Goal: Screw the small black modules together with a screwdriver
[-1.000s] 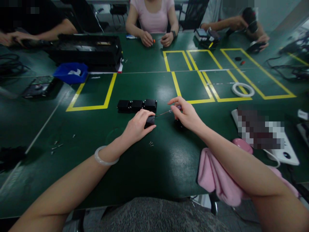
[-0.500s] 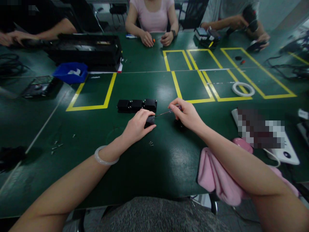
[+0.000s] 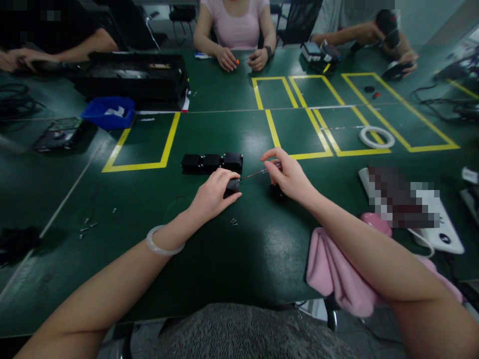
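My left hand (image 3: 217, 192) is closed around a small black block-shaped part (image 3: 232, 186), pressing it to the green table. In my right hand (image 3: 286, 174) is a screwdriver (image 3: 258, 173); its thin shaft points left and the tip meets the right end of the black part. My thumb is on the handle while the index finger is lifted. Below the right hand sits another dark piece (image 3: 277, 191), partly covered. Just beyond my left hand stands a row of black blocks (image 3: 211, 162). A few small screws (image 3: 234, 222) lie in front of the held part.
More loose screws (image 3: 88, 227) lie at left. A blue bin (image 3: 110, 112) and a long black housing (image 3: 130, 80) stand behind. A pink cloth (image 3: 337, 269) is under my right forearm; a white tape roll (image 3: 377, 137) lies far right. Co-workers' hands (image 3: 243, 60) are across the table.
My right index finger has lifted a little off the screwdriver handle. The left hand and the black part stay where they were.
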`<state>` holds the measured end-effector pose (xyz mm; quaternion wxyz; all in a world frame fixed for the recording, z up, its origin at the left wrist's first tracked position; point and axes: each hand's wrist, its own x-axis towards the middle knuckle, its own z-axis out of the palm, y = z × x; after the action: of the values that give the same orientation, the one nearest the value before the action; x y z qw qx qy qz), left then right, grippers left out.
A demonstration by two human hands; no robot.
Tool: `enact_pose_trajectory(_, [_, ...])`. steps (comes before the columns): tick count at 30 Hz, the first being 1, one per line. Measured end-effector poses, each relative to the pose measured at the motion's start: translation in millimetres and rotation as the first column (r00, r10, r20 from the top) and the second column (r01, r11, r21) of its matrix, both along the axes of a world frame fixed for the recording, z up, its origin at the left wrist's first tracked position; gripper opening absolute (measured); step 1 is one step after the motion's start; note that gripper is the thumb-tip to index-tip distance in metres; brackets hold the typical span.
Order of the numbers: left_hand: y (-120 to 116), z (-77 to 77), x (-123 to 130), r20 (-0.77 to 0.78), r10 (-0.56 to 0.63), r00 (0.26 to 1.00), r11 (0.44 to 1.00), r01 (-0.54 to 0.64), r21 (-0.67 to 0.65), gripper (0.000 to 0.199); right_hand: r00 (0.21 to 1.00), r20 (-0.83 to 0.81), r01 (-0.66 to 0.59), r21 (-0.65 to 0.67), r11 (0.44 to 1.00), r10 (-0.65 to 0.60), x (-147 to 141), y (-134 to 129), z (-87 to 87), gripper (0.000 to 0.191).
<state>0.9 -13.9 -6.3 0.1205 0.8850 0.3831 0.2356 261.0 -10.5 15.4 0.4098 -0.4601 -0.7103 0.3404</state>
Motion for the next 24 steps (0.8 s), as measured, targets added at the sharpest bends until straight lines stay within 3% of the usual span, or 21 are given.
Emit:
enact_pose_trajectory(4, [0.3, -0.5, -0.2, 0.006, 0.003, 1.0, 1.0, -0.003, -0.002, 0.039, 1.0, -0.012, -0.01, 0.047, 0.999, 0.011, -0.7, -0.1, -1.3, 0.016])
enact_pose_trajectory(14, [-0.1, 0.3, -0.4, -0.012, -0.003, 1.0, 1.0, 0.003, 0.0, 0.038, 1.0, -0.02, -0.005, 0.004, 1.0, 0.005, -0.5, -0.3, -0.8, 0.006])
enact_pose_trajectory(17, [0.3, 0.4, -0.2, -0.011, 0.001, 1.0, 1.0, -0.001, -0.007, 0.038, 0.999, -0.039, -0.009, 0.032, 0.999, 0.01, -0.8, -0.2, -1.1, 0.015])
enact_pose_trajectory(24, [-0.1, 1.3, 0.1, 0.0, -0.003, 1.0, 1.0, 0.003, -0.013, 0.038, 1.0, -0.016, 0.002, -0.011, 1.0, -0.002, -0.5, 0.0, -1.1, 0.011])
